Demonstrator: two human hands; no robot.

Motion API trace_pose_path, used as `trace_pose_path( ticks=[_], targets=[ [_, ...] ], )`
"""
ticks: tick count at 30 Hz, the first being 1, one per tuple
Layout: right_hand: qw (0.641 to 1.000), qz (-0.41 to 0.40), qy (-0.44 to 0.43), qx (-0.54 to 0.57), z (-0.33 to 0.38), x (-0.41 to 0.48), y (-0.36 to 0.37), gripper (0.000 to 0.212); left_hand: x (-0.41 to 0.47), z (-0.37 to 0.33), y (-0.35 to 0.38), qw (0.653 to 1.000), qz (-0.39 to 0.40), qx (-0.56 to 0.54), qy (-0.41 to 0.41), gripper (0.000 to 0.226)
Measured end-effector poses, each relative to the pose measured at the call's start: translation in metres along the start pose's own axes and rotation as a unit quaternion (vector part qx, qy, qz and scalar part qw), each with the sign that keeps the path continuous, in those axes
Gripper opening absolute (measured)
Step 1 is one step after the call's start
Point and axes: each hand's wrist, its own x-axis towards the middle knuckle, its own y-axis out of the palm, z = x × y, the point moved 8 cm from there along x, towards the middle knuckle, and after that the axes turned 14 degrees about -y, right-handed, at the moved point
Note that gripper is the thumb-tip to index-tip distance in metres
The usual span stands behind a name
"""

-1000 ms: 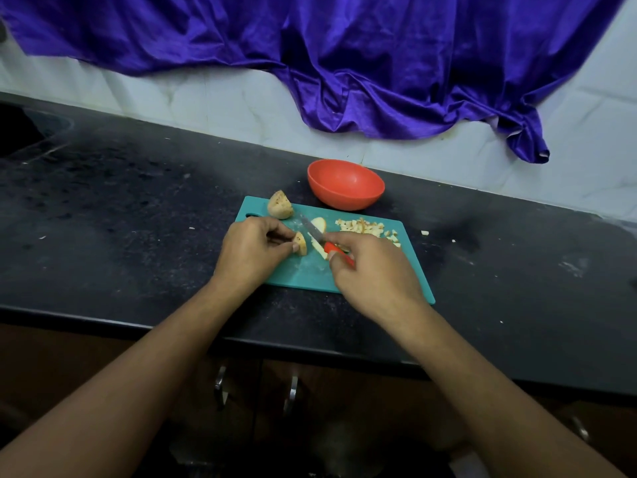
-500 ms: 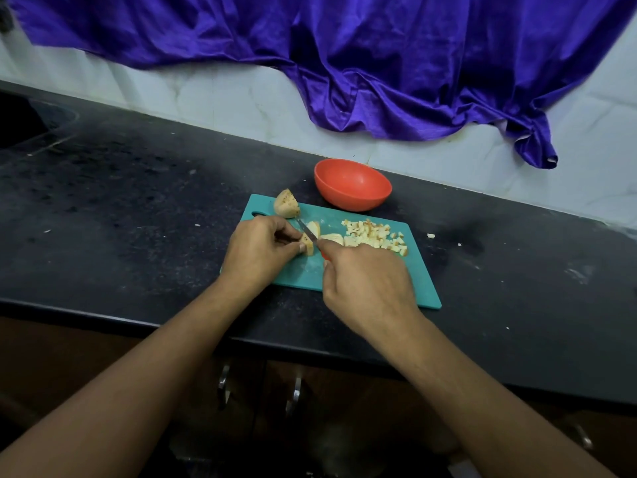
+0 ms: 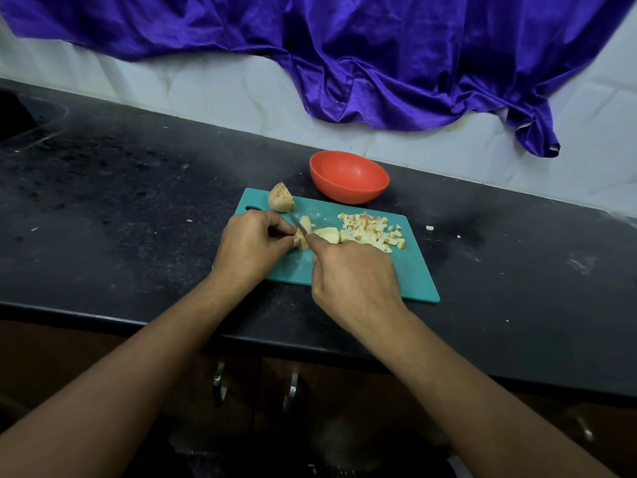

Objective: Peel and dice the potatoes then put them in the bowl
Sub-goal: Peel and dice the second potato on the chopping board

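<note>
left fingers [image 3: 280, 232] pinch potato piece [image 3: 303, 243], right fingers [image 3: 321, 248] grip knife [image 3: 298, 224]; dice [image 3: 372, 230] on board [image 3: 408, 270] beside bowl [image 3: 348, 195]

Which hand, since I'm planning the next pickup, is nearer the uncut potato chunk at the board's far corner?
Left. The left hand sits just nearside of the potato chunk; the right hand, gripping the knife, is farther toward the near right.

Empty red bowl [image 3: 349, 177] stands upright mid-frame. Below it lie diced potato [image 3: 370, 231], a part-cut potato piece [image 3: 304, 240] and, leftward, a skin-on potato chunk [image 3: 281, 202].

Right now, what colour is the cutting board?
Teal green, seen clearly in the head view: the cutting board.
</note>
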Motion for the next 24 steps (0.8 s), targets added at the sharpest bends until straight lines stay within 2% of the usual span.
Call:
trace_pose_path(
  ticks=[10,19,21,22,23,24],
  targets=[
    [1.0,0.019,-0.001,0.004,0.002,-0.002,0.019,0.057,0.0,-0.002,-0.001,1.0,-0.006,0.016,0.001,0.012],
    [0.999,-0.01,0.001,0.049,-0.011,-0.024,0.018,0.049,-0.004,-0.006,-0.003,0.999,-0.014,0.029,-0.001,0.013],
    [0.995,-0.009,0.029,0.098,-0.023,-0.028,0.017,0.045,-0.004,-0.006,-0.003,1.0,-0.014,0.026,-0.006,0.014],
    [0.985,-0.003,0.059,0.163,-0.032,-0.03,0.02,0.041,-0.004,-0.006,-0.003,1.0,-0.01,0.024,-0.01,0.014],
    [0.961,0.0,0.098,0.259,-0.041,-0.031,0.027,0.037,-0.004,-0.005,-0.002,1.0,-0.005,0.02,-0.013,0.015],
    [0.918,-0.012,0.142,0.37,-0.049,-0.033,0.033,0.033,-0.004,-0.005,-0.001,1.0,0.002,0.014,-0.015,0.017]
  ],
)
